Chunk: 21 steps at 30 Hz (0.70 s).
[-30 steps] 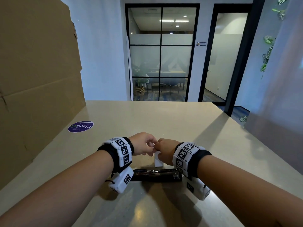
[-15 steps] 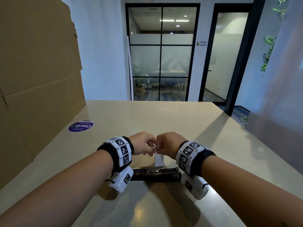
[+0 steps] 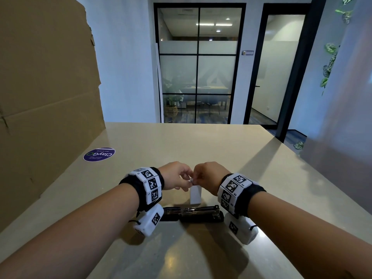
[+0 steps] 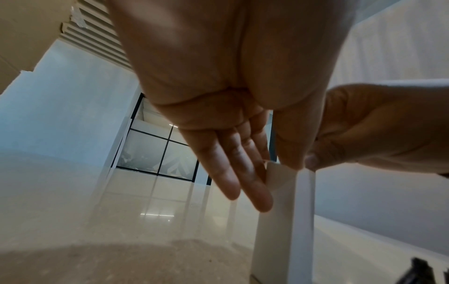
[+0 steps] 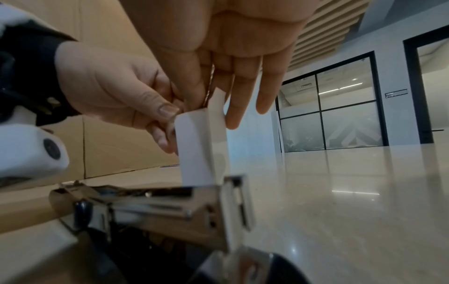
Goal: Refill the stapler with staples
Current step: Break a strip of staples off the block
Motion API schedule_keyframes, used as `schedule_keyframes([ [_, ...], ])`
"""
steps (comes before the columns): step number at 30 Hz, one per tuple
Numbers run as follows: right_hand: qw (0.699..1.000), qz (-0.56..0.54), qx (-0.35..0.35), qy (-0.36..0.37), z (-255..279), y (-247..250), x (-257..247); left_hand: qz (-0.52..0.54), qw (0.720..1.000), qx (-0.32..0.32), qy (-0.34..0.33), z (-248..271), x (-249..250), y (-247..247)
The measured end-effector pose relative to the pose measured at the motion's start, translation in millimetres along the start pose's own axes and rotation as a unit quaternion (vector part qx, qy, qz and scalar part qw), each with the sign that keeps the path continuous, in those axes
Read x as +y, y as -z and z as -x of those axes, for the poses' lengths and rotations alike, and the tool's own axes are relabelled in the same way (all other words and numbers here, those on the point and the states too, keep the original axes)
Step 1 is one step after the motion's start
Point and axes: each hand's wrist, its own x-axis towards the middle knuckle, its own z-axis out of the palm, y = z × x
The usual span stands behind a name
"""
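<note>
A small white staple box (image 3: 195,195) stands upright on the beige table (image 3: 211,146), just behind the black and metal stapler (image 3: 193,213), which lies opened flat. My left hand (image 3: 188,183) pinches the box's top edge between thumb and fingers. My right hand (image 3: 195,179) meets it there and pinches the raised top flap (image 5: 217,101). In the right wrist view the box (image 5: 199,146) rises behind the stapler's metal staple channel (image 5: 170,203). In the left wrist view my left thumb presses the box (image 4: 282,221) near its top. The box's contents are hidden.
A tall cardboard sheet (image 3: 46,87) stands along the table's left side, with a round purple sticker (image 3: 99,154) on the tabletop beside it. The table runs on to a far edge, with glass doors (image 3: 199,63) beyond.
My right hand has drawn up and slightly right, off the front of the box, so more of the box shows. The left hand keeps its hold. The stapler has not moved.
</note>
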Motion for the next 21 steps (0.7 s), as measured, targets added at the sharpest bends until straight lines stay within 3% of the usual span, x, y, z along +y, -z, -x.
schedule_keyframes([
  [5, 0.998, 0.031, 0.035, 0.048, 4.1, -2.3, -1.0, 0.0, 1.0, -0.001, -0.008, -0.5, -1.2, 0.7],
  [10, 0.997, 0.05, 0.033, 0.04, 3.1, -1.0, -2.3, -0.012, 1.0, -0.004, -0.01, -1.4, 0.9, 0.9],
  [16, 0.995, -0.072, 0.067, 0.022, 6.6, -0.2, 2.3, -0.025, 1.0, -0.003, -0.006, -0.5, 1.2, 1.8],
  [21, 0.958, -0.219, 0.184, -0.017, 2.7, 2.1, 4.8, -0.019, 1.0, 0.0, -0.005, 1.1, 1.2, 0.5],
])
